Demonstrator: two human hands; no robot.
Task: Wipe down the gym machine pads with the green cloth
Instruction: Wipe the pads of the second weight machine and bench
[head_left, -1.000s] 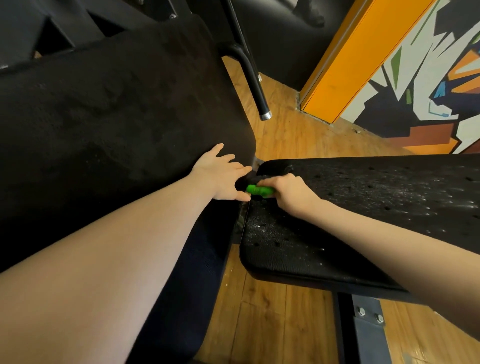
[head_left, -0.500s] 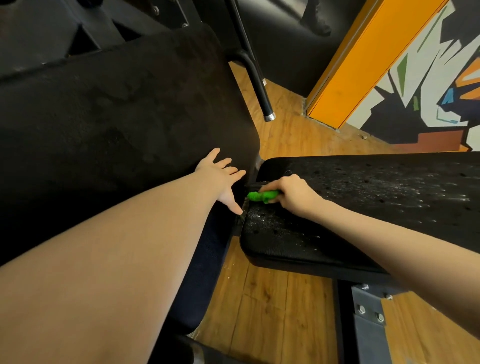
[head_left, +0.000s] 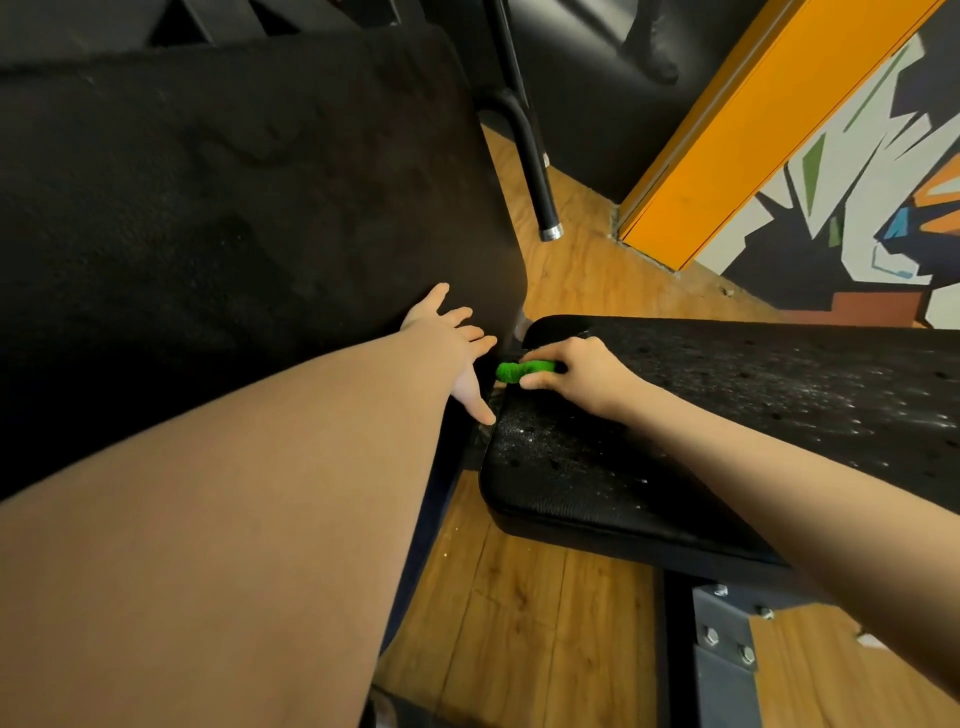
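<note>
My left arm reaches far out in front of me. My left hand (head_left: 451, 347) is flat, its fingers straight and spread apart. My right arm comes in from the right. My right hand (head_left: 579, 375) has its fingers curled tight, pinching something.

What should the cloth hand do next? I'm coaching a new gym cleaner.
Probably drag the green cloth rightward along the seat pad: the right hand grips it bunched at the pad's left end, and pale specks show across the surface. The left hand rests open on the back pad.
</note>
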